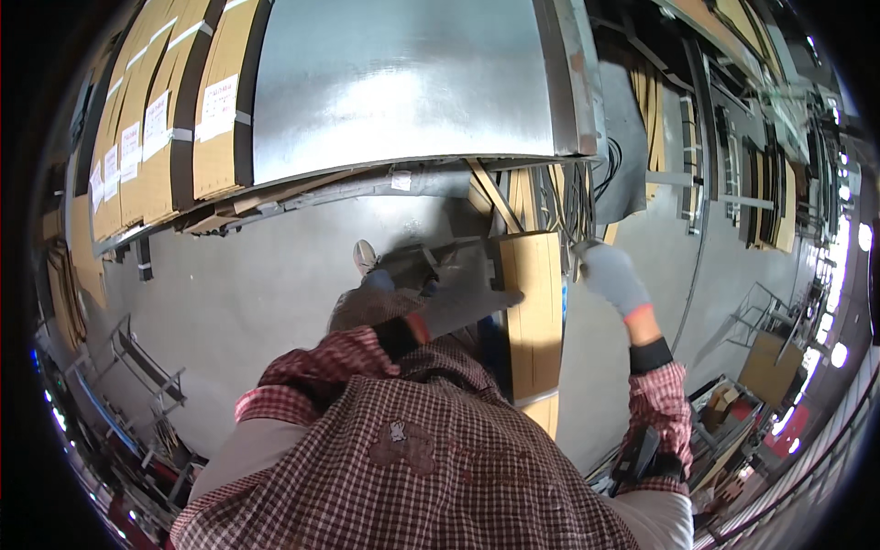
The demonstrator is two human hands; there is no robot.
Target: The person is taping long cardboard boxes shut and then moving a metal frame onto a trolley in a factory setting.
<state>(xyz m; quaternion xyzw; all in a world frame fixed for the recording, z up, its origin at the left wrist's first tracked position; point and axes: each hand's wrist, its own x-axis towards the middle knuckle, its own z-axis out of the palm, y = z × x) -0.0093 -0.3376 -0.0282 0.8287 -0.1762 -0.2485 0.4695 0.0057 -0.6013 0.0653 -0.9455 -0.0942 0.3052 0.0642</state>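
Checked apron [431,486] filling lower centre | left hand [467,309] laying fingers on the left edge of long cardboard piece [534,321], right of centre, seemingly steadying it | right hand [616,278] curling alongside; cannot tell either grip

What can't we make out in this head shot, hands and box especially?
All in the head view:
- Right hand: fingertips blurred; what they hold, if anything, is unclear.
- Left hand: underside hidden by the hand itself.
- Long cardboard box: near end hidden behind the checked apron.
- White labels: print too small.
- Metal surface: far end cut off by the top edge.
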